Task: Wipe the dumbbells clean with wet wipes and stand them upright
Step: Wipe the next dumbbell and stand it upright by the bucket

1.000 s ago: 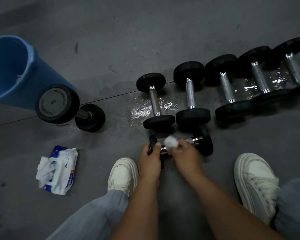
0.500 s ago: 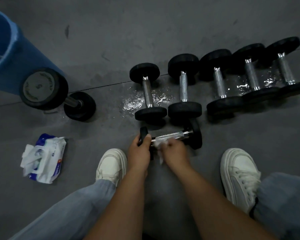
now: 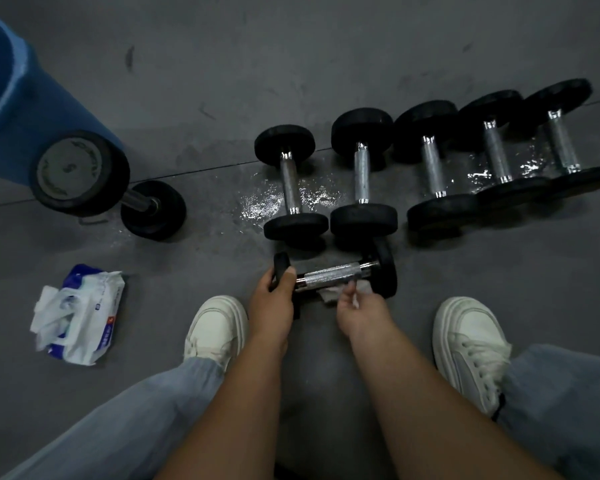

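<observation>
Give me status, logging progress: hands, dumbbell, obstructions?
Left hand grips one end of small dumbbell. Right hand pinches wet wipe below its handle. Dumbbell lying sideways, not upright yet. Row of five dumbbells close behind.

row of five black chrome-handled dumbbells (image 3: 432,168) side by side, far right | short black dumbbell (image 3: 333,275) just before its left end (crosswise), between two white shoes (image 3: 215,327) | crumpled white wipe (image 3: 329,293) at that handle's near side | larger black dumbbell (image 3: 84,173) far left, seemingly leaning on blue plastic bin (image 3: 11,126) | white wet-wipe pack (image 3: 80,313) left of the shoes
</observation>
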Available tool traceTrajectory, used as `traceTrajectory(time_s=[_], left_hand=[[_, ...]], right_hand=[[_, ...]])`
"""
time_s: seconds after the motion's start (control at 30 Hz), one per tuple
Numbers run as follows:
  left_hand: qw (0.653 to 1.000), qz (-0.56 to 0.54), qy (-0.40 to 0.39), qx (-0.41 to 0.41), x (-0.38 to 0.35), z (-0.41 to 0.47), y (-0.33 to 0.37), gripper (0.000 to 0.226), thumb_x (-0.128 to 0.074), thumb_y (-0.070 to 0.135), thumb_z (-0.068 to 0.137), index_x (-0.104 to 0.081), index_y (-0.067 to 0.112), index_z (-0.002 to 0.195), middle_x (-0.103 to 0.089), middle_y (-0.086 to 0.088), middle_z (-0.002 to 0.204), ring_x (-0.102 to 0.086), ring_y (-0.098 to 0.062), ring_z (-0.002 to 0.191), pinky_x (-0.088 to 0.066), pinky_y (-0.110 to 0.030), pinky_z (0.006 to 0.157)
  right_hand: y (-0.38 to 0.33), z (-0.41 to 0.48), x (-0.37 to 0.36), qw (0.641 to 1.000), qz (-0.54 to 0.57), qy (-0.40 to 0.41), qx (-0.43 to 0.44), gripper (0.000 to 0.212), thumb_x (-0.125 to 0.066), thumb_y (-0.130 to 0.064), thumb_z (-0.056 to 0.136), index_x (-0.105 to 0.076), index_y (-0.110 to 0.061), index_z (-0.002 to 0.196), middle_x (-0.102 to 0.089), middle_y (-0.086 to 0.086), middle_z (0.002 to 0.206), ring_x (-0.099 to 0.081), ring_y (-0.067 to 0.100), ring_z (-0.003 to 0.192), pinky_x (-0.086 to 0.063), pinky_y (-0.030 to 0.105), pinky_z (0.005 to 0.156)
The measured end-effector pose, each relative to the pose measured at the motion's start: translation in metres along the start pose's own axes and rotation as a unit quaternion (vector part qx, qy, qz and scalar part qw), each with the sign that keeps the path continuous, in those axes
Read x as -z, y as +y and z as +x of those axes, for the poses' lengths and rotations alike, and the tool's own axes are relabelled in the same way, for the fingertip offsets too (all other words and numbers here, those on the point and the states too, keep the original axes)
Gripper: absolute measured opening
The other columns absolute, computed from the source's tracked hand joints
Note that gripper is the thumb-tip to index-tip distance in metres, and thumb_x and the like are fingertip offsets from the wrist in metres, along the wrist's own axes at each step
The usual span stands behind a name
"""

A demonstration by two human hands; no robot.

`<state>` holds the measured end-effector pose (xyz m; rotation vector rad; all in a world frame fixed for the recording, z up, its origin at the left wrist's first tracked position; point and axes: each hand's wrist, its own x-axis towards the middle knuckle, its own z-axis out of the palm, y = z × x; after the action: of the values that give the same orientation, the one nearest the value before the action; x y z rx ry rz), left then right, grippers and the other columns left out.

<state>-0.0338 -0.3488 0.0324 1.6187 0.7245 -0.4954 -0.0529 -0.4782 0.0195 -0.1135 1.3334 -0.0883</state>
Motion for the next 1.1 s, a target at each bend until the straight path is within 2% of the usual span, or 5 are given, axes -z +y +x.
traceTrajectory(time_s=[0.2, 0.43, 0.73, 0.93, 1.1], left_hand=[[1.0, -0.007, 0.011, -0.005, 0.001, 0.001, -0.002, 0.032, -0.064, 0.035, 0.094, -0.067, 0.022, 0.123, -0.072, 0.004, 0.11, -0.067, -0.011, 0.1, -0.052, -0.028, 0.084], [1.0, 0.013, 0.006, -0.002, 0.002, 0.001, -0.002, 0.027, -0.064, 0.039, 0.093, -0.069, 0.025, 0.115, -0.073, 0.004, 0.103, -0.069, -0.015, 0.097, -0.053, -0.039, 0.091], [1.0, 0.0, -0.005, 0.004, 0.001, -0.002, 0.002, 0.029, -0.064, 0.039, 0.091, -0.069, 0.024, 0.115, -0.075, 0.003, 0.101, -0.07, -0.015, 0.095, -0.055, -0.04, 0.09], [1.0, 0.004, -0.014, 0.005, 0.001, -0.002, 0.003, 0.025, -0.065, 0.039, 0.09, -0.07, 0.025, 0.109, -0.075, 0.003, 0.096, -0.071, -0.018, 0.094, -0.054, -0.041, 0.089], [1.0, 0.012, -0.019, 0.002, 0.002, -0.001, 0.003, 0.026, -0.065, 0.038, 0.089, -0.071, 0.024, 0.11, -0.075, 0.002, 0.096, -0.071, -0.012, 0.09, -0.055, -0.041, 0.093]], right_hand=[[-0.001, -0.014, -0.003, 0.986, 0.136, -0.079, -0.055, 0.027, -0.041, 0.008, 0.073, -0.058, -0.007, 0.059, -0.054, 0.006, 0.06, -0.047, 0.009, 0.054, -0.035, 0.012, 0.047], [0.016, -0.019, -0.021, 0.926, -0.361, -0.088, 0.065, 0.017, -0.047, 0.002, 0.087, -0.058, -0.007, 0.079, -0.055, 0.007, 0.062, -0.048, 0.009, 0.043, -0.039, 0.018, 0.04], [0.03, -0.018, -0.017, 0.869, -0.434, -0.067, 0.227, 0.015, -0.057, -0.009, 0.091, -0.063, -0.008, 0.078, -0.056, 0.004, 0.057, -0.05, 0.014, 0.049, -0.042, 0.019, 0.043], [0.031, -0.019, -0.022, 0.686, -0.655, -0.07, 0.309, 0.031, -0.057, -0.018, 0.09, -0.062, -0.008, 0.061, -0.057, 0.004, 0.05, -0.053, 0.012, 0.045, -0.04, 0.022, 0.047], [0.04, -0.024, -0.034, 0.572, -0.757, -0.064, 0.309, 0.027, -0.053, -0.024, 0.093, -0.07, -0.004, 0.088, -0.07, 0.018, 0.093, -0.065, 0.03, 0.09, -0.037, 0.028, 0.065]])
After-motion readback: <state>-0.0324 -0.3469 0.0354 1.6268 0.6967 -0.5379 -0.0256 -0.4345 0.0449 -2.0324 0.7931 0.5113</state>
